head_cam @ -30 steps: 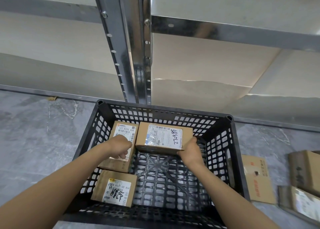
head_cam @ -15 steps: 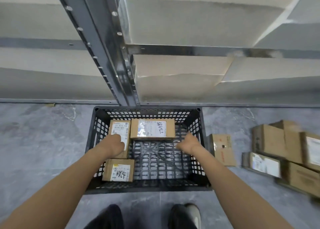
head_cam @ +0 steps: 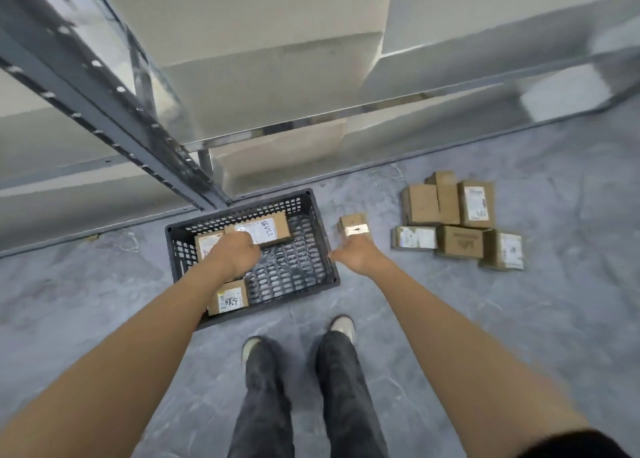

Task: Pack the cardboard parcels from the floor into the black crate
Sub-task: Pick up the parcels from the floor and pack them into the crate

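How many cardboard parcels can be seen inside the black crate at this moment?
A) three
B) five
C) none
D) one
A: in the black crate lie three parcels, the long one at the far wall, one beside it partly under the left hand, and one at the near corner.

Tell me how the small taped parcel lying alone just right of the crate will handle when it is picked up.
The small taped parcel is a squared cardboard box, so it should stay stiff and not roll. It looks small next to the right hand, so probably light enough for one hand. The glossy tape band may feel slick; the bare cardboard should grip better.
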